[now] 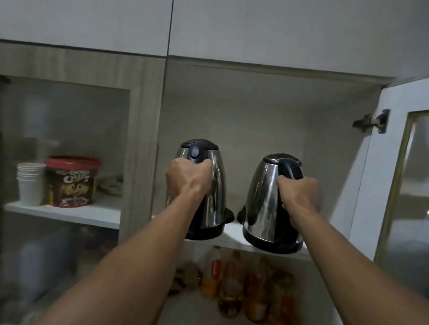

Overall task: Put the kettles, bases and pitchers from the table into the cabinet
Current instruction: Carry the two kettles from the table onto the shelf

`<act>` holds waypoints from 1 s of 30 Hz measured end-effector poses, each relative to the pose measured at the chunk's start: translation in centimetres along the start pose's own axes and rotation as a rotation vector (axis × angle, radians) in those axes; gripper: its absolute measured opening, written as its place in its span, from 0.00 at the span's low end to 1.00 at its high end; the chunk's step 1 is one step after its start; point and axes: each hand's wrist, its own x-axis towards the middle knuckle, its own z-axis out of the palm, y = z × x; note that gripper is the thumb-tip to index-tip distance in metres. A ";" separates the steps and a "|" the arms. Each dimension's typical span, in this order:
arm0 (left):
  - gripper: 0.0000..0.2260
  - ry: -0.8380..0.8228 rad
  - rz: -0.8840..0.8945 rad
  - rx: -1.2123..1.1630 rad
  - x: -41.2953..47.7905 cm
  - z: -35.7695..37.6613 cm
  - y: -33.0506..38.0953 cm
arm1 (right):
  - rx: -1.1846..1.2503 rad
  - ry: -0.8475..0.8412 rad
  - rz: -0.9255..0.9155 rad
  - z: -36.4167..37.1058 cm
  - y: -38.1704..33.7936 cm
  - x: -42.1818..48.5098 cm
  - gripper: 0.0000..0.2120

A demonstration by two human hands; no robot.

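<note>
The left hand (pixel 188 179) is wrapped closed around the black handle of the left kettle (pixel 213 186), fingers curled fully over it. The right hand (pixel 301 196) is clenched the same way on the handle of the right kettle (pixel 264 195). Both steel kettles are seen upright on black bases (pixel 228 215) at the front edge of the white cabinet shelf (pixel 231 236), side by side and apart. Below that shelf, bottles (pixel 233 286) are stored. Left of the shelf, behind a glass door, paper cups (pixel 30 180) and a chocolate tub (pixel 72 181) are kept. Right of the shelf, the open cabinet door (pixel 421 187) is hung.
</note>
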 end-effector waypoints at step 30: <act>0.19 -0.174 -0.063 0.095 20.1 23.0 -8.9 | 0.020 -0.043 0.110 17.6 7.4 22.8 0.12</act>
